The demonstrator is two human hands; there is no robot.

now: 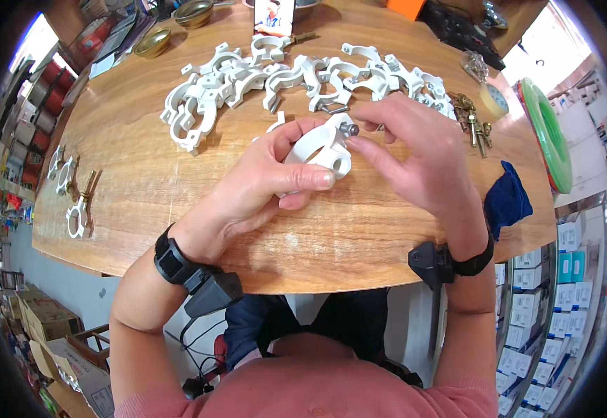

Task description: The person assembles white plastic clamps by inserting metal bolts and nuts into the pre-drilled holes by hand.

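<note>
My left hand (265, 164) is closed around a white pipe clamp (324, 144), held tilted above the table's near middle. A metal bolt (349, 129) sticks out of the clamp's upper right lug. Close beside that bolt is my right hand (415, 150), with its thumb below the bolt end and its index finger above it. A gap shows between these fingers; whether one of them touches the bolt I cannot tell. Behind both hands lies a pile of white pipe clamps (234, 75), some with bolts fitted.
On the wooden table (143, 174), several clamps with brass-coloured bolts (78, 217) lie at left. More brass-coloured fittings (474, 122), a tape roll (494, 99), a blue cloth pouch (507, 198) and green rolls (546, 136) are at right. A phone (273, 17) stands at the back.
</note>
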